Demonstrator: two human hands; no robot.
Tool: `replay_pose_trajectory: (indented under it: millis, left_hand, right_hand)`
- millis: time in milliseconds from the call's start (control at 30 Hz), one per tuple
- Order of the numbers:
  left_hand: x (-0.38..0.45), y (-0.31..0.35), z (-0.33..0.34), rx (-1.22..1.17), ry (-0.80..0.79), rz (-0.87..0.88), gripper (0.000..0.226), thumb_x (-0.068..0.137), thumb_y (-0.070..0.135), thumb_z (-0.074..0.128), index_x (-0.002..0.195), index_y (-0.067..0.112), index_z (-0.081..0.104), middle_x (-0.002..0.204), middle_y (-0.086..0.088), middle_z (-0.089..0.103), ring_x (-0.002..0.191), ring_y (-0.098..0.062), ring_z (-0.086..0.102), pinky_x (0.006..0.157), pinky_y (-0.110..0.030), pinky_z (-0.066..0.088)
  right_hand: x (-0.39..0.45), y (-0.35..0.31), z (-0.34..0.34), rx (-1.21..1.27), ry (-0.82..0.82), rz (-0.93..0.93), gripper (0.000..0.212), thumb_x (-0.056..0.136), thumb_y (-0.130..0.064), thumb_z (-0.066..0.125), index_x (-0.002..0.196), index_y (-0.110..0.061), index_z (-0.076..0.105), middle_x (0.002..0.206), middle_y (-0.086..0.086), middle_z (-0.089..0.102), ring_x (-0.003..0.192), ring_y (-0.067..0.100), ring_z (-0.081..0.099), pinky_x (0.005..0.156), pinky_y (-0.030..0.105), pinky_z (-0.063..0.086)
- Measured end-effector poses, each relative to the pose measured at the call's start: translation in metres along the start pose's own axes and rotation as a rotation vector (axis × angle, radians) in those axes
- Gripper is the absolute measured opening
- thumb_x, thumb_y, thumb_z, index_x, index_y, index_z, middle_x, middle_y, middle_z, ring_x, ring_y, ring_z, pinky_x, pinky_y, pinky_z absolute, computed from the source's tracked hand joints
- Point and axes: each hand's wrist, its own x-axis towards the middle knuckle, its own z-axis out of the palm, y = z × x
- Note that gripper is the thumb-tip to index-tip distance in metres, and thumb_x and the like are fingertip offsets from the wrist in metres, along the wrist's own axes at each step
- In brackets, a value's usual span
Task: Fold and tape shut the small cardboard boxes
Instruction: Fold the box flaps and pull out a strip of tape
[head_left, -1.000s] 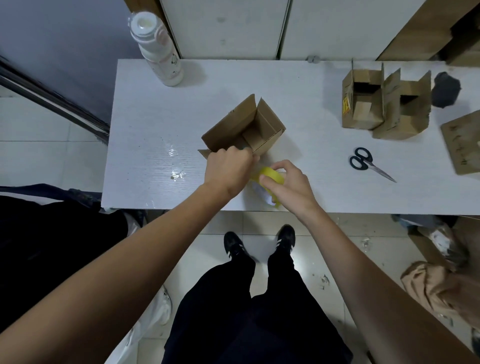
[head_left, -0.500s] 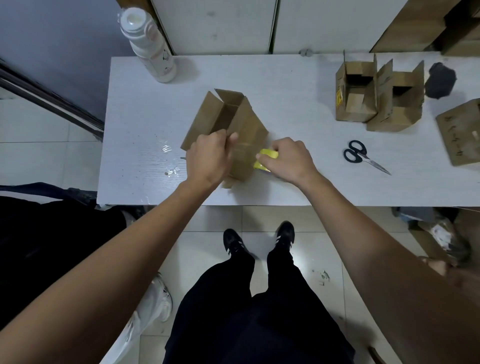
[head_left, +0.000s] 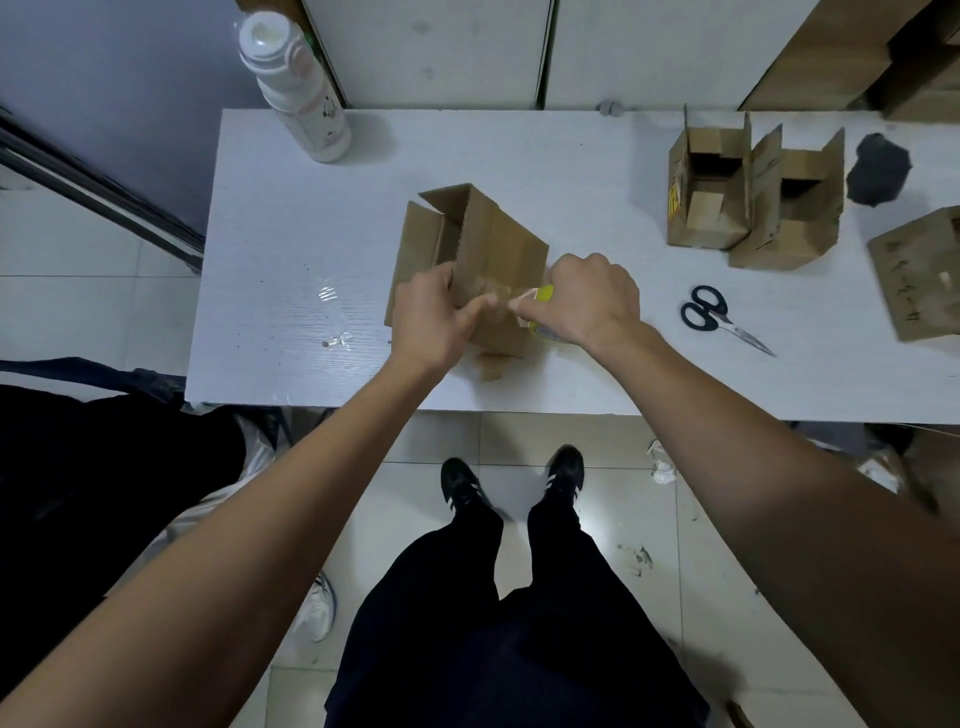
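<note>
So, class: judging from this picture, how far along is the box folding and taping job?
Done: apparently nothing; no box looks fully sealed. In hand: the left hand steadies the tipped cardboard box while the right hand holds the yellow tape roll with clear tape laid across it. Left: its far flaps stand open, and two open boxes wait beside the scissors.

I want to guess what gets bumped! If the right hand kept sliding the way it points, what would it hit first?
Probably the left hand. The right hand, holding the tape, points left across the box, and their fingertips nearly meet there already. Depth is hard to judge.
</note>
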Motion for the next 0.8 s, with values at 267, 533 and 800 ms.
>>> replay_pose_trajectory:
  millis: [267,533,800]
  left_hand:
    - [0.007,0.011,-0.009,0.158,0.262,-0.211,0.018,0.095,0.03,0.065,0.078,0.024,0.063,0.077,-0.004,0.063,0.082,-0.03,0.05,0.066,-0.033,0.041]
    - [0.0,0.027,0.013,0.368,0.299,-0.139,0.018,0.093,0.014,0.051,0.078,0.017,0.06,0.072,-0.008,0.06,0.073,-0.037,0.054,0.06,-0.036,0.041]
    - [-0.015,0.051,0.057,0.619,0.109,-0.01,0.013,0.096,0.009,0.054,0.102,0.016,0.063,0.093,-0.011,0.068,0.088,-0.039,0.065,0.065,-0.038,0.034]
  right_hand:
    - [0.007,0.022,0.002,0.38,-0.166,-0.091,0.058,0.094,-0.063,0.058,0.059,-0.02,0.041,0.062,0.0,0.044,0.074,0.026,0.048,0.059,0.036,0.028]
    - [0.015,0.034,0.018,-0.084,0.058,-0.057,0.059,0.096,-0.072,0.045,0.078,-0.018,0.057,0.07,0.002,0.05,0.082,0.028,0.053,0.089,0.041,0.032]
    - [0.014,0.036,0.036,-0.298,0.007,-0.018,0.048,0.103,-0.059,0.037,0.08,-0.021,0.055,0.084,0.007,0.063,0.081,0.028,0.057,0.1,0.043,0.033]
